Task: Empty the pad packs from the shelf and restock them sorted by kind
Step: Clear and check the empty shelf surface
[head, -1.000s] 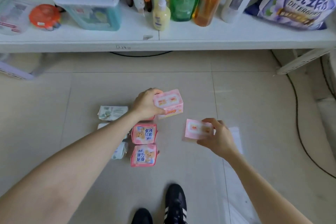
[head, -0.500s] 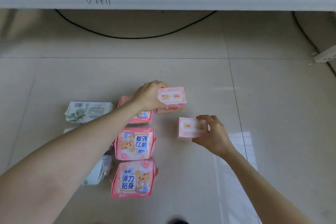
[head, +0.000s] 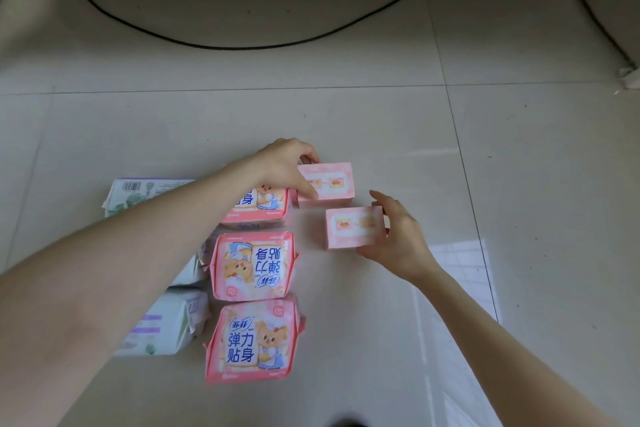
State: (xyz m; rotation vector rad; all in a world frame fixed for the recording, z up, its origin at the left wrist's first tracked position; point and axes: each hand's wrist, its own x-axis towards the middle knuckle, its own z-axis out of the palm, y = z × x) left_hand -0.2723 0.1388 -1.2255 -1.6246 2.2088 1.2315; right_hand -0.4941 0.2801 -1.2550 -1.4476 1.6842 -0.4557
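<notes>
Fingers curled round them, the left hand (head: 287,166) has lowered one small pink cardboard box (head: 329,184) and the right hand (head: 398,239) its twin (head: 355,227) beside the pink bear-print plastic packs (head: 252,265), starting a new sorted group.

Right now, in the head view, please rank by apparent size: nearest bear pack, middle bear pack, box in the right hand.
1. nearest bear pack, though nearness may explain its edge over the next.
2. middle bear pack.
3. box in the right hand, clearly smallest.
</notes>
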